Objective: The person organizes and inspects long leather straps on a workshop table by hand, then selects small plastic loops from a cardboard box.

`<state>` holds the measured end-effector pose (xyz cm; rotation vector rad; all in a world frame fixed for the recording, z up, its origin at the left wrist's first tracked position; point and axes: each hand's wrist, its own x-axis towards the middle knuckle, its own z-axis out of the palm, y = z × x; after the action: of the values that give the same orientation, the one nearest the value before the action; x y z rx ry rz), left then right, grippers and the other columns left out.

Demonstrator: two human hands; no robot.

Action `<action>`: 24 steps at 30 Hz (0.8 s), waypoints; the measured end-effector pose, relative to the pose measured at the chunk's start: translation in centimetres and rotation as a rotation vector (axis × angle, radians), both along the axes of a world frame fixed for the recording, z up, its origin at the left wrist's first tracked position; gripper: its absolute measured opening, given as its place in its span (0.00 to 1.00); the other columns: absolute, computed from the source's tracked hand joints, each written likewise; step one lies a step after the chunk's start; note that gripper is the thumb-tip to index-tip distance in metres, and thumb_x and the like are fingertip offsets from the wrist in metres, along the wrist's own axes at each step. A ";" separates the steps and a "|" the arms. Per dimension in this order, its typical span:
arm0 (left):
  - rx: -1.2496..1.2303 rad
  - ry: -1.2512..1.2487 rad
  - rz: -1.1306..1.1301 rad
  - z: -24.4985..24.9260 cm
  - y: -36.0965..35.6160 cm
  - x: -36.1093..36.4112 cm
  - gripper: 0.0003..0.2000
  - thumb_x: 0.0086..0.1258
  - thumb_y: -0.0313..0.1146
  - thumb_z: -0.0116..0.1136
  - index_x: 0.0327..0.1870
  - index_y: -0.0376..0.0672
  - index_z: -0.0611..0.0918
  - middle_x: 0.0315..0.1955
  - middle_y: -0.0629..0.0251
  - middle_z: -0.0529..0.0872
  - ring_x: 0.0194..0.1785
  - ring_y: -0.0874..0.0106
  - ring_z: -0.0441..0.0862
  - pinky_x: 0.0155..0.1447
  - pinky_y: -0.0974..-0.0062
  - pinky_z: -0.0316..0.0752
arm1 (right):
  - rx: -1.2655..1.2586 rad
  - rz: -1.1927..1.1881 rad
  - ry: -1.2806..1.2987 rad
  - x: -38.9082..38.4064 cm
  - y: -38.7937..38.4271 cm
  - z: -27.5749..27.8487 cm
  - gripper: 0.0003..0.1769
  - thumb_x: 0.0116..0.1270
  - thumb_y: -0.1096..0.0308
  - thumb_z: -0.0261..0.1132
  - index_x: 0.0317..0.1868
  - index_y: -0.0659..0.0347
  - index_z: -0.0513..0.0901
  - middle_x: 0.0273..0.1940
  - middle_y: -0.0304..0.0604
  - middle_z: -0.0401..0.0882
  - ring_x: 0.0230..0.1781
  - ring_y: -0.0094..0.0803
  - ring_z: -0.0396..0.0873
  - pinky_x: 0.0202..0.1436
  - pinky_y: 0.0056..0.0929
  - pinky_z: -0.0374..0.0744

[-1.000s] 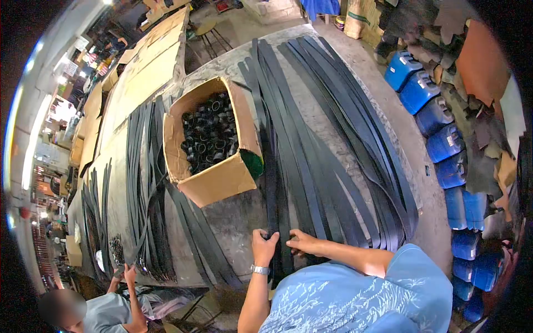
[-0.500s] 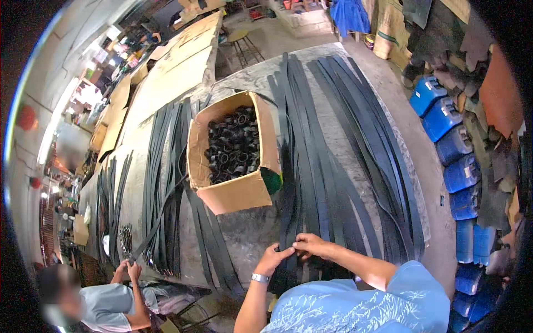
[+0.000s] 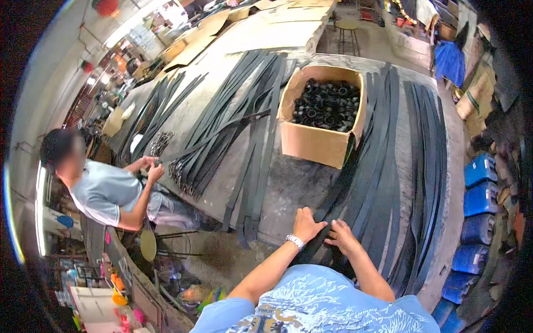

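Observation:
My left hand, with a metal-banded watch on its wrist, is at the near edge of the table, thumb stretched out to the right. It is beside the near ends of a bundle of long black straps and appears to touch them. Close to its right, my right hand is over the same straps, fingers bent but apart. I see nothing held in either hand. Beyond my hands stands an open cardboard box filled with small black rings or loops.
More black straps lie to the right, and others to the left. A co-worker on the left holds a strap. Blue plastic jugs line the floor at right. A stool stands near the co-worker.
My view has swung left, so the box and straps sit farther right. My hands, earlier together pinching at a strap, have parted slightly and their fingers have loosened.

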<state>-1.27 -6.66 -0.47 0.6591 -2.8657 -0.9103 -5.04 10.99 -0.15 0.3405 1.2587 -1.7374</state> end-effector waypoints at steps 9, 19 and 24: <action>0.856 -0.466 -0.038 -3.6 -3.3 -1.8 0.25 0.59 0.49 0.74 0.46 0.34 0.85 0.40 0.59 0.89 0.40 0.68 0.86 0.43 0.70 0.80 | 0.034 0.038 0.032 -1.0 -1.7 0.0 0.23 0.74 0.42 0.57 0.50 0.54 0.78 0.46 0.36 0.79 0.44 0.31 0.76 0.44 0.34 0.77; 1.361 -0.485 -0.175 6.8 -2.4 -1.5 0.19 0.69 0.48 0.66 0.41 0.36 0.84 0.37 0.64 0.86 0.36 0.73 0.83 0.40 0.74 0.78 | -0.177 -0.223 0.152 0.7 0.1 6.3 0.25 0.71 0.48 0.63 0.53 0.63 0.80 0.49 0.42 0.84 0.49 0.30 0.81 0.55 0.35 0.77; 0.926 -0.351 -0.457 7.6 -2.2 -1.3 0.22 0.73 0.53 0.58 0.34 0.40 0.83 0.29 0.71 0.82 0.31 0.79 0.74 0.35 0.71 0.70 | -0.138 -0.273 0.090 1.9 -1.7 8.8 0.25 0.64 0.51 0.71 0.49 0.64 0.81 0.44 0.42 0.85 0.44 0.31 0.82 0.51 0.35 0.79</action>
<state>-2.60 -8.88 7.17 0.1706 -2.7870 -2.4630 -3.09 9.30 8.68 0.3704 1.1900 -2.0812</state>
